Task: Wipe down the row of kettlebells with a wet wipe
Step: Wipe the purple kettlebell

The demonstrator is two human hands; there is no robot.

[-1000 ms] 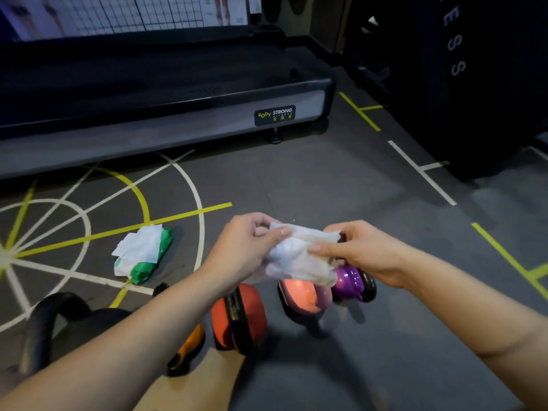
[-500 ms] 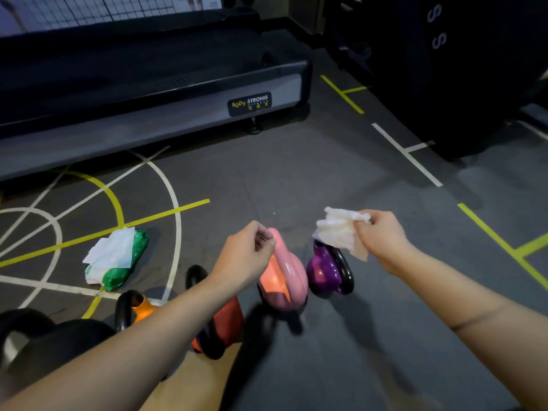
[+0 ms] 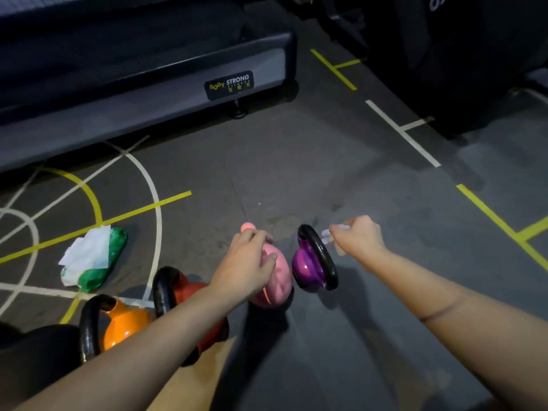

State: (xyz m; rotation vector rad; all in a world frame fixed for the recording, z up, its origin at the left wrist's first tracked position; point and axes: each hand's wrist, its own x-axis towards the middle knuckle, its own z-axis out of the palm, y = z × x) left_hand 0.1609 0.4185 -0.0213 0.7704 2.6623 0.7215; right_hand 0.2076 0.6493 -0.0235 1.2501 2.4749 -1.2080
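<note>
Looked down from the head view onto a grey floor [image 3: 296, 173] marked with yellow and white lines. Found the row of kettlebells along the lower left: a black kettlebell [image 3: 37, 348] at the frame's edge, then an orange kettlebell [image 3: 124, 324], a red kettlebell [image 3: 189, 289], a pink kettlebell [image 3: 278, 281] and last a purple kettlebell [image 3: 305, 262], the pink and purple ones just beside each other. Held both bare forearms stretched forward. Curled the left hand [image 3: 249, 262] over the top of the pink kettlebell, fingers wrapped about its handle, only a pink tip of it showing past the knuckles. Pinched the wet wipe [image 3: 326, 232] in the closed right hand [image 3: 357, 238], bunched and blurred, just beside the top of the purple kettlebell's black handle [image 3: 321, 253]; could not tell whether wipe and handle touched. Saw a green packet [image 3: 92, 259] with white wipes spilling from it on the floor to the left, well apart from both hands. Faced a treadmill [image 3: 148, 108] bearing a BODY STRONG label along the far side, and dark equipment [image 3: 459, 54] at the upper right.
</note>
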